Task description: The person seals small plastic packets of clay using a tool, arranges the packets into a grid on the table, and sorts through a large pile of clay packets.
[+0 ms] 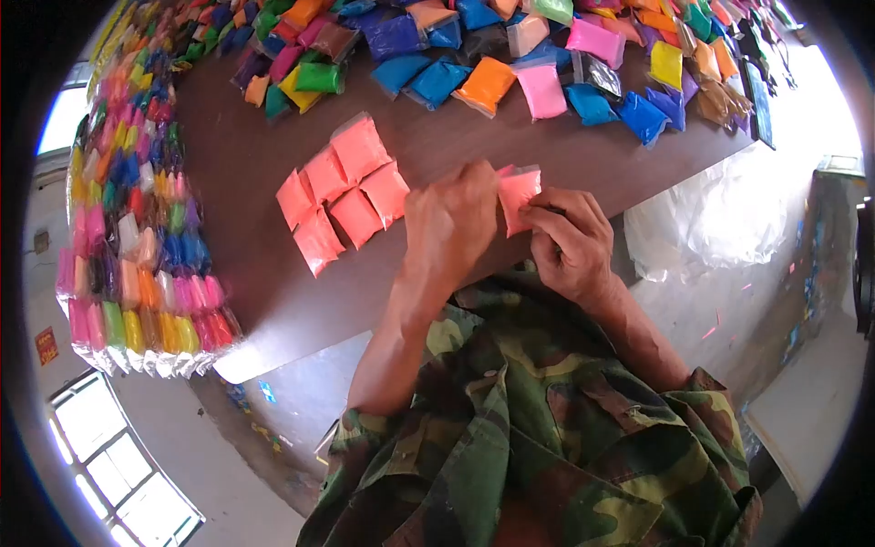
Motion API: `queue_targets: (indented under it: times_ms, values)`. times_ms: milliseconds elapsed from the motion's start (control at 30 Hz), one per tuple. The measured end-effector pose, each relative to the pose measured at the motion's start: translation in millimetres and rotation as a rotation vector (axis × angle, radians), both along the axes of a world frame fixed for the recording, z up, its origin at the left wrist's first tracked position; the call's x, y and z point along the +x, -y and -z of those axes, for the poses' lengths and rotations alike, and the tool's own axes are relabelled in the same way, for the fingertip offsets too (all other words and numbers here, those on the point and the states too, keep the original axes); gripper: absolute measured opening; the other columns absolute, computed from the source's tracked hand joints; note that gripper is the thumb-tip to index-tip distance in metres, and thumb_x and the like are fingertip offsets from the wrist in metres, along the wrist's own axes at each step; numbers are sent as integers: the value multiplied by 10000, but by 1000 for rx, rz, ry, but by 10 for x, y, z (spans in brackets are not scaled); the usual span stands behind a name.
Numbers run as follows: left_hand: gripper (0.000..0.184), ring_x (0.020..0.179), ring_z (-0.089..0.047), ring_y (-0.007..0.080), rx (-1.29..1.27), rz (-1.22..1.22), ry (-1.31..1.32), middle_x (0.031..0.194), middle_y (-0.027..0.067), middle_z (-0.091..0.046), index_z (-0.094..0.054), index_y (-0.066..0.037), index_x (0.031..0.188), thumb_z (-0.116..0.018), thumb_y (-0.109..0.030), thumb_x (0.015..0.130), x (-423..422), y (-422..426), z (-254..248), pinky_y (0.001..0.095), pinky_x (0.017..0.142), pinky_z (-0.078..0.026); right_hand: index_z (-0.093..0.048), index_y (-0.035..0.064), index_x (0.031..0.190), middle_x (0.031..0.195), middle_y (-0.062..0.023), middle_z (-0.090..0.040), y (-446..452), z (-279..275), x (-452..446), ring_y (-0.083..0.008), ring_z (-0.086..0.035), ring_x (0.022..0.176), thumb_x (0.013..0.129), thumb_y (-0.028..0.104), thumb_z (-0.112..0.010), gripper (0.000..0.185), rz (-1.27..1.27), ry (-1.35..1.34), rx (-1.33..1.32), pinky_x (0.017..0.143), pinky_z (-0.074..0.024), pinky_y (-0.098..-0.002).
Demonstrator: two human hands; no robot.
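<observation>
A small coral-pink packet [519, 198] is held upright over the table's near edge. My right hand [572, 239] pinches its lower right side between thumb and fingers. My left hand [453, 219] is closed at the packet's left side, its back toward the camera; what its fingers hold, if anything, is hidden. To the left, several coral-pink packets [356, 217] lie flat on the brown table [237, 182] in two adjoining rows.
Many colored packets [486, 85] are heaped along the table's far side. Stacked rows of multicolored packets [146, 283] line the left edge. A clear plastic bag [715, 214] hangs beyond the right edge, near a dark flat object [758, 102].
</observation>
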State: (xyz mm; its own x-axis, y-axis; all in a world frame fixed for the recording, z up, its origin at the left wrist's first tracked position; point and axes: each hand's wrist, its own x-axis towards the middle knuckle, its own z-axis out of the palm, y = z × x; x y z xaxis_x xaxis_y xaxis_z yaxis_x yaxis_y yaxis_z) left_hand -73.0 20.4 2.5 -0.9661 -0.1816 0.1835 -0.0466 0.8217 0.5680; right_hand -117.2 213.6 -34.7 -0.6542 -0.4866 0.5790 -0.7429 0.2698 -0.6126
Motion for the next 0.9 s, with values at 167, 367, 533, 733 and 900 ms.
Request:
queue_targets:
  times_ms: [167, 367, 533, 733, 900]
  values:
    - [140, 646, -689, 329, 87, -87, -143, 759, 143, -702, -691, -28, 914, -791, -96, 987, 113, 23, 32, 417, 596, -521, -781, 52, 1155, 1229, -106, -728, -79, -43, 15, -316, -721, 1091, 814, -5, -741, 348, -34, -35, 72, 932, -580, -442]
    - [83, 644, -690, 240, 177, -168, -125, 806, 142, -727, -737, -16, 962, -811, -51, 978, 691, -4, 140, 366, 602, -533, -634, 24, 1498, 1617, -145, -547, -140, -152, 79, -322, -505, 1517, 938, 253, -781, 623, -148, -77, 492, 1235, -378, -513]
    - [83, 657, -699, 211, 178, -242, -174, 820, 145, -735, -754, -14, 997, -823, -56, 977, 870, 65, 186, 350, 597, -536, -578, -42, 1530, 1649, -210, -509, -85, -245, 25, -400, -471, 1543, 945, 281, -771, 696, -192, -27, 541, 1261, -343, -553]
    - [90, 643, -690, 214, 230, -238, -205, 814, 133, -725, -747, -23, 999, -826, -59, 977, 948, 71, 254, 355, 587, -533, -573, -33, 1540, 1669, -194, -488, -142, -181, 129, -376, -455, 1557, 954, 335, -773, 721, -169, -42, 593, 1270, -330, -546]
    - [89, 645, -700, 263, 235, -251, -235, 803, 134, -712, -740, -29, 984, -825, -55, 972, 932, 49, 313, 375, 590, -539, -567, -26, 1548, 1680, -190, -475, -29, -259, 75, -368, -457, 1555, 979, 340, -760, 703, -173, -71, 600, 1265, -334, -548]
